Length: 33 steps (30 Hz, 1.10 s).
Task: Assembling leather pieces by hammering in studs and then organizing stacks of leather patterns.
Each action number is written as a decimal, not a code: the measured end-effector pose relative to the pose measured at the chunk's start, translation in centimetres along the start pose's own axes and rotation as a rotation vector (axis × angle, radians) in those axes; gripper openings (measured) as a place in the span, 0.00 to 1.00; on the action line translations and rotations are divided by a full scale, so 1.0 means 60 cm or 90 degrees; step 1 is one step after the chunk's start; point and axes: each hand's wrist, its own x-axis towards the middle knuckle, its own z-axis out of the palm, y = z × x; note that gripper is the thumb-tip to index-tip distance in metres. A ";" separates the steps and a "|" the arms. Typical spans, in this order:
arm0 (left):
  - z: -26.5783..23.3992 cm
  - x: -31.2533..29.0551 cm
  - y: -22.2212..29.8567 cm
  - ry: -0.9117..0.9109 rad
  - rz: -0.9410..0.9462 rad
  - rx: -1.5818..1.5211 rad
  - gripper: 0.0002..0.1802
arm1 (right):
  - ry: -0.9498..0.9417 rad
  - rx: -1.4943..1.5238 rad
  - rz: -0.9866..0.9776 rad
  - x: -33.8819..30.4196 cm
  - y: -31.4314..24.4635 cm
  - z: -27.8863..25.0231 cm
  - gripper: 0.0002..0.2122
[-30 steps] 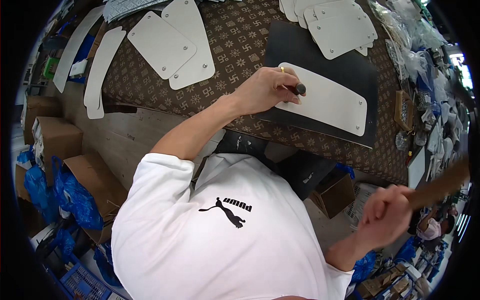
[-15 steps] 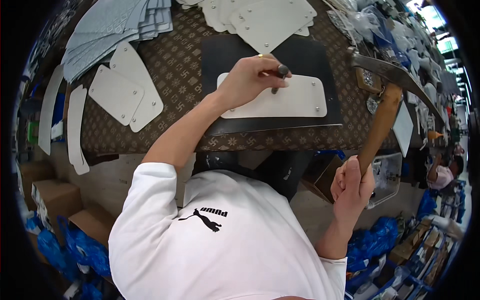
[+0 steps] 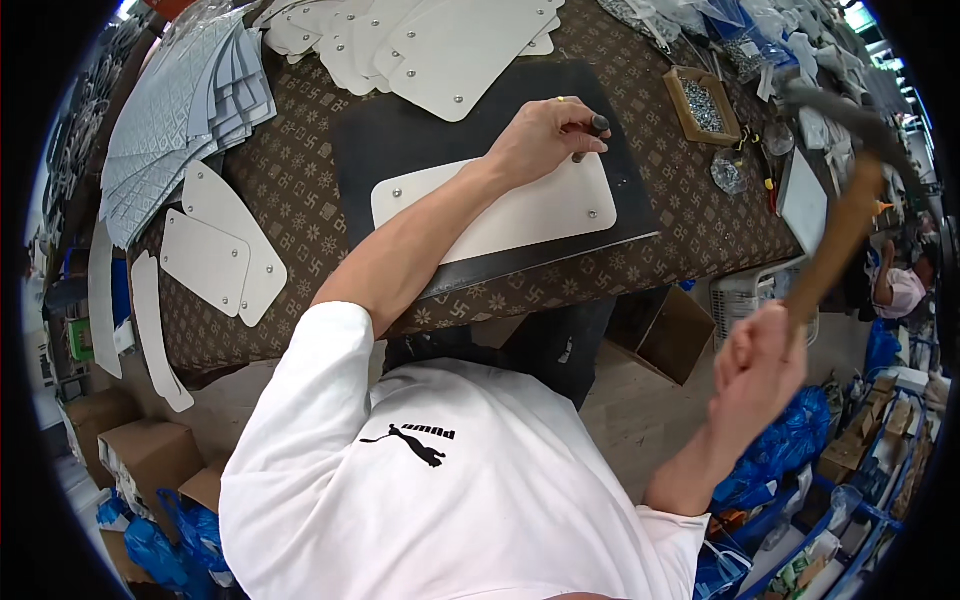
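My left hand (image 3: 545, 142) is closed around a short dark metal punch (image 3: 600, 123), held near the upper right corner of a white rounded rectangular panel (image 3: 530, 215). Silver snaps or rivets show at other corners of this panel; whatever sits under the punch tip is hidden by my fingers. A black mat (image 3: 365, 150) lies beneath the panel. Off to the right, beyond the table edge, my right hand (image 3: 760, 360) grips the wooden handle of a hammer (image 3: 835, 235). Its head is raised and blurred by motion.
White panels with studs (image 3: 450, 55) are piled at the back, beside a fanned stack of grey quilted pieces (image 3: 165, 140). More white pieces (image 3: 205, 260) lie at left. A small box of metal fasteners (image 3: 700, 105) stands at right. An open cardboard box (image 3: 665, 335) sits below the table.
My left hand and the punch have moved right, to the panel's upper right corner. The hammer has swung outward to the right. My view has shifted, and the panel appears tilted.
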 end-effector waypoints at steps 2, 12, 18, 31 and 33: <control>0.003 0.001 0.001 0.004 0.012 -0.003 0.07 | -0.104 0.190 -0.164 0.041 -0.054 -0.046 0.16; 0.003 -0.008 -0.001 0.026 0.078 0.020 0.08 | -0.213 -0.265 0.063 0.008 0.070 0.036 0.12; 0.033 -0.047 0.048 -0.055 0.032 -0.131 0.07 | -0.058 -0.060 0.124 -0.035 0.025 -0.001 0.13; 0.047 -0.082 0.024 -0.068 0.140 -0.003 0.08 | -0.239 -0.408 -0.073 -0.039 0.059 -0.015 0.11; 0.060 -0.076 0.024 -0.074 0.111 -0.034 0.07 | -0.269 -0.319 0.109 -0.039 0.087 -0.031 0.11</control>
